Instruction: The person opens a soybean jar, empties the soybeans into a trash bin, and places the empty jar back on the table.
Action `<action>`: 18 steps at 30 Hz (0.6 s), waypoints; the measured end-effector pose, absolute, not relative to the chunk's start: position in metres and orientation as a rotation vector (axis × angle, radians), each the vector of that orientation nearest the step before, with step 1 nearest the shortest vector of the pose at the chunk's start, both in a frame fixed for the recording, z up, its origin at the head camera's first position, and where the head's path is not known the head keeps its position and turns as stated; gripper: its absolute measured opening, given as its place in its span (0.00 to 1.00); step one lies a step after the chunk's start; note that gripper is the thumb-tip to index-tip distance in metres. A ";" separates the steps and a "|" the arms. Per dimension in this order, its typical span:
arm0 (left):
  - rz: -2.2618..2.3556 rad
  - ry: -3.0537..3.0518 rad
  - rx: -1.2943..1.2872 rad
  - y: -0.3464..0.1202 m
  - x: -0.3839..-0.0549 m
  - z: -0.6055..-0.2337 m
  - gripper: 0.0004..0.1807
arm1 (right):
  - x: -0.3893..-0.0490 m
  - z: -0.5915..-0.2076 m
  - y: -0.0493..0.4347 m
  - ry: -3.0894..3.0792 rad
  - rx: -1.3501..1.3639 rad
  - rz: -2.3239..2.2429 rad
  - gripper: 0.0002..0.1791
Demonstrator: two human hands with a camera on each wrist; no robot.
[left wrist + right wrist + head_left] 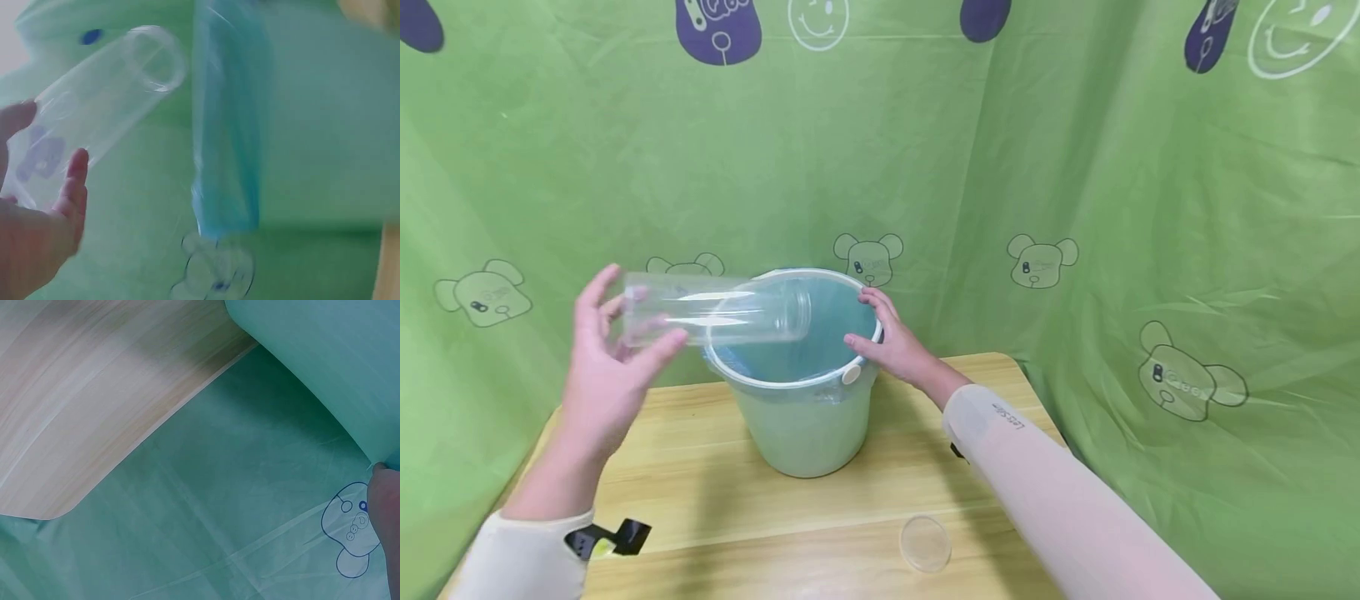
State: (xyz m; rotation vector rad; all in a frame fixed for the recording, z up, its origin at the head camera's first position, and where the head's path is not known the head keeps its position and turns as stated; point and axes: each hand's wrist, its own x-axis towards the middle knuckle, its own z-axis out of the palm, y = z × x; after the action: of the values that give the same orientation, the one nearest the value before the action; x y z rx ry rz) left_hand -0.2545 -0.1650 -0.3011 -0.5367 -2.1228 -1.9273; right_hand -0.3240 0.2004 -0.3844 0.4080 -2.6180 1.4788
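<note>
A clear plastic jar lies on its side in the air, its necked end over the mouth of a pale green trash bin. My left hand grips the jar around its other end, thumb below and fingers behind. In the left wrist view the jar looks see-through, with its round mouth beside the blue bin liner. The bin stands upright, the liner folded over its rim. My right hand holds the bin's right rim, thumb on the inner side. Only part of that hand shows in the right wrist view.
A clear round lid lies flat on the wooden table, near its front. Green printed curtain hangs close behind the table and along its sides. The table's right edge is close to the bin.
</note>
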 end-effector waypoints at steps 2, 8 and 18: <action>-2.308 -1.847 -0.602 -0.170 -0.255 -0.299 0.47 | -0.324 -0.385 0.200 -2.615 0.406 1.486 0.46; -2.364 -1.960 -0.601 -0.179 -0.254 -0.300 0.47 | -0.323 -0.385 0.200 -2.624 0.395 1.485 0.46; -1.082 -2.429 -0.543 -0.167 -0.244 -0.318 0.56 | -0.322 -0.383 0.199 -2.621 0.399 1.477 0.46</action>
State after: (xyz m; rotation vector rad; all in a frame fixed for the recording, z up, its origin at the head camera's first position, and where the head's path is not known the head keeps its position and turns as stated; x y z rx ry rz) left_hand -0.2442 -0.1673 -0.3176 -0.5431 -2.4290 -1.0817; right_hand -0.3221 0.1993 -0.3834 0.3986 -2.6206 1.4773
